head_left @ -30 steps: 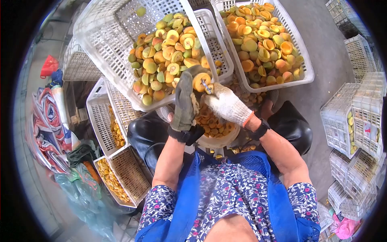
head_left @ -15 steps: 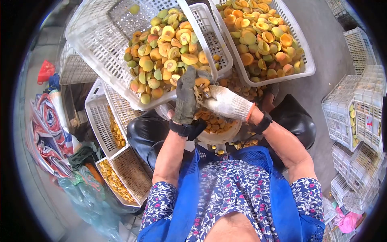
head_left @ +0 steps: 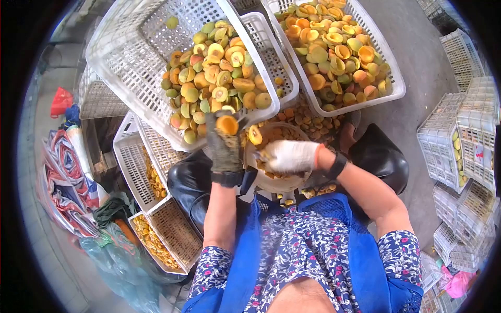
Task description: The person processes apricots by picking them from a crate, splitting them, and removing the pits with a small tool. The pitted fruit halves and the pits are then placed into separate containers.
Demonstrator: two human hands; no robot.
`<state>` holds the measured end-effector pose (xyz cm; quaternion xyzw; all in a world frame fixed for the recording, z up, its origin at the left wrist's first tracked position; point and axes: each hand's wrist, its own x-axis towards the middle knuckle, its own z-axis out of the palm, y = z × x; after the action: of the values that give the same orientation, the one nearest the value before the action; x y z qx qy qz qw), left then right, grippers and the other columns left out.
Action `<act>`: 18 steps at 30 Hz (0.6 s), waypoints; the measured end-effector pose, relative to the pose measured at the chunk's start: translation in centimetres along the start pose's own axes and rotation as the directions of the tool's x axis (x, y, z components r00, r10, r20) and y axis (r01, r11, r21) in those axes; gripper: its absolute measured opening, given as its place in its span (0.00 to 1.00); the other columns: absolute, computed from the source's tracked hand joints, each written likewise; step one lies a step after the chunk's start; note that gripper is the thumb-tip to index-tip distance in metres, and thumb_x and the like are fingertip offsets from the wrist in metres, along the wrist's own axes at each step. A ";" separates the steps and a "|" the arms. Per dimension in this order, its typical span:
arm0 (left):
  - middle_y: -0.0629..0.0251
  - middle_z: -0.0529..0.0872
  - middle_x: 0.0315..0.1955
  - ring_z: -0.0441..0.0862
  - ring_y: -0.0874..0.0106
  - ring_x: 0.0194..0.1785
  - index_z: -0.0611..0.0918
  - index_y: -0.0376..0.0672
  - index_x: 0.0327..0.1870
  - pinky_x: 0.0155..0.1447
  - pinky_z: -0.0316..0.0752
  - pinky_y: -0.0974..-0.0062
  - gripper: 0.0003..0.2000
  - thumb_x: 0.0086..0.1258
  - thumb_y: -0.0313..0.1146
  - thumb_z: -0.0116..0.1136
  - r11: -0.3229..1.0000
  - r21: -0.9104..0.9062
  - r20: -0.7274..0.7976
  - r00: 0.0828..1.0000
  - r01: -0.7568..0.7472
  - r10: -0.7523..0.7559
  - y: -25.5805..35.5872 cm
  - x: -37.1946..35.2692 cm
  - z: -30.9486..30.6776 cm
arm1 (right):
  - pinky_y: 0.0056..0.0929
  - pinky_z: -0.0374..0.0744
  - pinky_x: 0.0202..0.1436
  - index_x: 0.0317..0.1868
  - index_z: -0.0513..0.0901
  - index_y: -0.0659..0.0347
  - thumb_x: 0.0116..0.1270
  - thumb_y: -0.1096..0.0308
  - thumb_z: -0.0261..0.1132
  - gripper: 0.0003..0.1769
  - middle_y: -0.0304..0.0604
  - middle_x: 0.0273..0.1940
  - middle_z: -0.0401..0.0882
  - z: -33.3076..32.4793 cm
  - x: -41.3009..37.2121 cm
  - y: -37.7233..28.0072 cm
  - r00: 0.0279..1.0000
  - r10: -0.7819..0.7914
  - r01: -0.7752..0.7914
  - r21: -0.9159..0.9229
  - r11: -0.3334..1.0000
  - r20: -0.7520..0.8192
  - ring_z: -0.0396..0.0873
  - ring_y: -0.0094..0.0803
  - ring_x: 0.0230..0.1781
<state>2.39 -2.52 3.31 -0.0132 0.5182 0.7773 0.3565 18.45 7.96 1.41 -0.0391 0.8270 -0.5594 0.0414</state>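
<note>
My left hand, in a dark grey glove, holds a hollow orange fruit half near the lower rim of a tilted white crate of cut fruit. To its right, in a white glove, my right hand is closed over a round tub with fruit pieces in it. Something small and blurred shows at its fingertips. Between my hands, another fruit half appears above the tub's left side.
A white crate of hollow fruit halves stands at the upper right. Crates with orange pieces are at my left, beside plastic bags. Stacked crates line the right side. Fruit pieces lie behind the tub.
My hands have moved apart, the left one leftward and the right one down over the tub. A fruit half now shows between them, above the tub.
</note>
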 end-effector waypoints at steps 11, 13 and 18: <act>0.63 0.85 0.46 0.84 0.67 0.46 0.80 0.53 0.55 0.44 0.79 0.66 0.15 0.66 0.37 0.58 -0.688 0.530 0.621 0.779 -0.496 -0.083 2.6 9.3 4.4 | 0.40 0.79 0.47 0.42 0.86 0.61 0.61 0.60 0.59 0.16 0.53 0.40 0.85 -1.5 -1.3 -1.3 0.884 0.466 -0.438 -0.285 0.853 0.037 0.83 0.48 0.42; 0.64 0.85 0.46 0.84 0.65 0.47 0.80 0.55 0.55 0.44 0.79 0.65 0.16 0.65 0.37 0.60 -0.672 0.501 0.654 0.747 -0.545 -0.119 1.2 11.8 2.5 | 0.41 0.79 0.47 0.41 0.86 0.61 0.61 0.61 0.58 0.15 0.53 0.40 0.85 -1.5 -1.3 -0.2 0.892 0.452 -0.429 -0.272 0.861 0.022 0.83 0.48 0.42; 0.64 0.85 0.46 0.85 0.62 0.43 0.77 0.52 0.58 0.43 0.79 0.67 0.22 0.63 0.40 0.65 -0.269 0.771 0.597 0.802 -0.577 -0.007 3.3 10.1 2.3 | 0.36 0.82 0.40 0.38 0.80 0.66 0.60 0.67 0.61 0.11 0.49 0.39 0.83 -4.6 -1.4 0.9 0.970 -0.027 -0.090 -0.457 0.885 -0.242 0.83 0.43 0.38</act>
<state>-6.19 4.16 3.04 0.5409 0.8197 0.1446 0.1209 19.28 12.65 2.34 0.0339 0.9359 -0.3452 -0.0609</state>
